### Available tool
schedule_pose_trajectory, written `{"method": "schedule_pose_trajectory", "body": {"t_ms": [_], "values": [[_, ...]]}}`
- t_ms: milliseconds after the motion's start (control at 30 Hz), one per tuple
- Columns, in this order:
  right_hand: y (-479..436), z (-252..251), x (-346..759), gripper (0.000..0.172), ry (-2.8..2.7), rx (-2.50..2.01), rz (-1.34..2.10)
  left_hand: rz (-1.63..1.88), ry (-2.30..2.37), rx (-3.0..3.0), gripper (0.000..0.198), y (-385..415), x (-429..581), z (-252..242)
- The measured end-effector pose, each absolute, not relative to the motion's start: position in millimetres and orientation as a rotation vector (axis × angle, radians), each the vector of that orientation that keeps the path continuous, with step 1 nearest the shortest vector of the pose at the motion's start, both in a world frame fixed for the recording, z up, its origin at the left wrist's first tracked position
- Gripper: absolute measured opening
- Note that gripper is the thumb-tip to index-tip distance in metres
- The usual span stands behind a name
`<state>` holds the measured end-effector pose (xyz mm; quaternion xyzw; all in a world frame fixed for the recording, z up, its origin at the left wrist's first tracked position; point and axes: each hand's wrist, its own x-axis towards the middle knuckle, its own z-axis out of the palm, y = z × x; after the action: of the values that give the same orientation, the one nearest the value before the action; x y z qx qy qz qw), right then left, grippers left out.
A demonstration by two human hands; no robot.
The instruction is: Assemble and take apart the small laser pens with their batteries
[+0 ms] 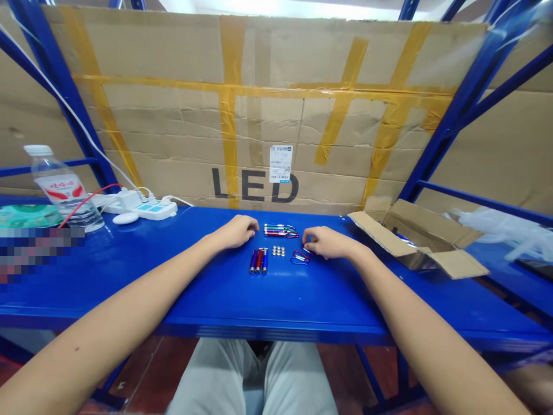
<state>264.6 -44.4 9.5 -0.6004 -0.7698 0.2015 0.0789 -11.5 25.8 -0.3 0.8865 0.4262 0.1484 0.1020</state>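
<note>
So from the head cam: blue bench (207,297), big taped cardboard sheet (181,138) with LED printed on it standing right behind. The small metal tubes (258,261), three of them (two bluish, one red), lie side by side between the hands, on the near side. Just right of them are small round silver cells (279,251) in two rows, and behind those a little stack of slim coloured lights (279,230) with clips on their right ends.

Left hand (240,231) rests just left of that stack, fingers curled in, can't tell if they're pinching anything. Right hand (325,242) is right beside the loose carabiner clips (299,257), fingertips close together over something small and shiny, but the hand covers most of it so I can't say if it's gripped.

Clutter-wise, an open carton (415,233) sits off past the right hand with its flaps out, clear plastic (496,230) beyond it. Far left there's a water bottle (64,190), a green packet (30,216) and a power strip (158,209) with cables plugged in
</note>
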Motion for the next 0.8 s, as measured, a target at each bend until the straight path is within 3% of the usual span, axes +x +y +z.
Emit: {"method": "schedule_pose_trajectory", "body": {"t_ms": [400, 800], "values": [[-43, 4, 261, 0.008, -2.332, -1.698, 0.595, 0.311, 1.283, 2.677, 0.025, 23, -11, 2], [-46, 9, 257, 0.014, -2.308, -1.690, 0.514, 0.413, 1.326, 2.483, 0.011, 18, -7, 10]]}}
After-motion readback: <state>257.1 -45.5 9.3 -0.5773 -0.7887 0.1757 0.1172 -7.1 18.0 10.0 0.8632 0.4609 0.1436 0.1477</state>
